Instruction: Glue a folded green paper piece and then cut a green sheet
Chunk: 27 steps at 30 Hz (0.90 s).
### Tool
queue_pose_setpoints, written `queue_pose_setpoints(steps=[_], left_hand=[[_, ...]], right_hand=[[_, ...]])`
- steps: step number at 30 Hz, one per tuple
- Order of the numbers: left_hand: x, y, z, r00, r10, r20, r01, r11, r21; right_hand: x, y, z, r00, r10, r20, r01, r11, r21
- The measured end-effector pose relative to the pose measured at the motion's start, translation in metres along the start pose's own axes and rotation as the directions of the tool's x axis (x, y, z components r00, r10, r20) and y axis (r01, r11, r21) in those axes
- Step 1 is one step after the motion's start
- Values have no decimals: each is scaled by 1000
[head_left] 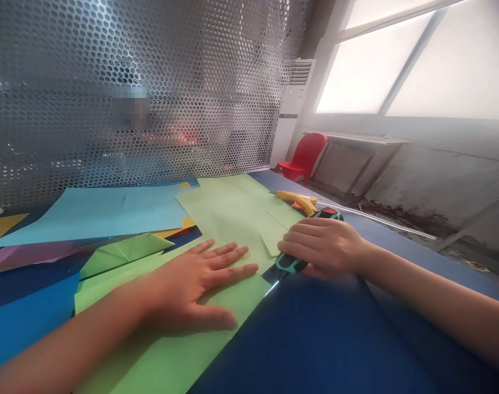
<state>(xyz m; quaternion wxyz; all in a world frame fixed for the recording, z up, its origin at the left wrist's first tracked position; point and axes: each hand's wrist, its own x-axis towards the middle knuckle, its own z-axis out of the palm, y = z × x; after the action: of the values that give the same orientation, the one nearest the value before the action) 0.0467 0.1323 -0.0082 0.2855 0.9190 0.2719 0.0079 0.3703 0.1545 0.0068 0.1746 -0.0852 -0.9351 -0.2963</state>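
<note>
My left hand (192, 284) lies flat, fingers spread, on a light green paper sheet (228, 219) that runs across the blue table (315, 339). My right hand (323, 246) is closed around the teal and black handle of a pair of scissors (288, 264), at the green sheet's right edge. A short bit of blade shows below the handle, by the paper's edge. A small green offcut (272, 238) lies just left of my right hand.
A yellow glue gun (299, 201) lies behind my right hand. A folded green paper shape (126, 250), light blue sheets (102, 210), and purple and yellow sheets lie at the left. A perforated metal screen (151, 82) stands behind the table. A red chair (305, 156) stands beyond.
</note>
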Motion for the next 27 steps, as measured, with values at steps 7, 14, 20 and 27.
queue_pose_setpoints(steps=[7,14,20,27], left_hand=[[-1,-3,3,1000,3,-3,-3,1000,9],[2,-2,2,1000,5,-2,-5,1000,17],[2,-2,2,1000,4,-3,-4,1000,19],[2,-2,2,1000,7,-2,-7,1000,11]], right_hand=[[4,-3,0,1000,25,16,-25,1000,1],[6,-9,1,999,16,49,-16,1000,9],[8,-15,2,998,35,49,-35,999,12],[4,-13,4,998,25,65,-27,999,25]])
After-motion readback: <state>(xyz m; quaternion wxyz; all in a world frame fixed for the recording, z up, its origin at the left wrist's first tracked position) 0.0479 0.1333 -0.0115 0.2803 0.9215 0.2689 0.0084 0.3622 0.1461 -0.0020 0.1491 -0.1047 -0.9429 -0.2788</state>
